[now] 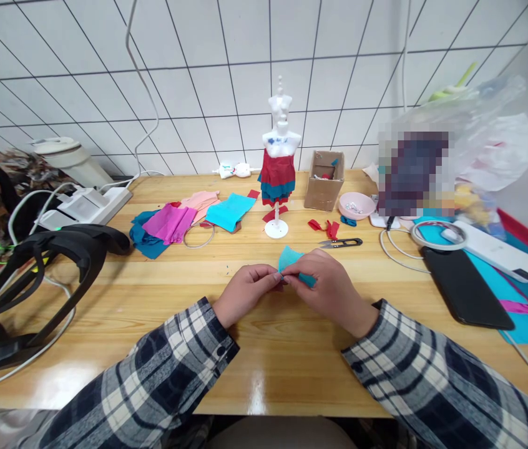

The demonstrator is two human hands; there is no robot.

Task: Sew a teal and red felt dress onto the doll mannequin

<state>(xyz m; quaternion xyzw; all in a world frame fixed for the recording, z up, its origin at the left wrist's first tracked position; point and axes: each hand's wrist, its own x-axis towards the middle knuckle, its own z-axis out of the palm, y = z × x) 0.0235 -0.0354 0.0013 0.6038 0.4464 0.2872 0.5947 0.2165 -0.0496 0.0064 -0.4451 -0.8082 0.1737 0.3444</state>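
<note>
Between my two hands is a small turquoise piece (288,257) of what looks like crepe paper. My left hand (248,292) pinches its near edge between thumb and forefinger. Close against those fingertips, my right hand (327,284) is also closed in a pinch on the piece, and part of the turquoise shows under its fingers. A small dark reddish bit shows just below the fingertips; I cannot make out what it is. Beyond the hands stands a white miniature dress form (281,142) in a red and blue layered skirt (278,176). Thread snips (341,242) lie beyond my right hand.
Coloured sheets (170,224) and a thin ring (199,236) lie at left, near a black headset (72,268) and power strip (86,207). A cardboard box (324,181), pink bowl (356,206), red scraps (326,227) and black phone (467,288) are at right.
</note>
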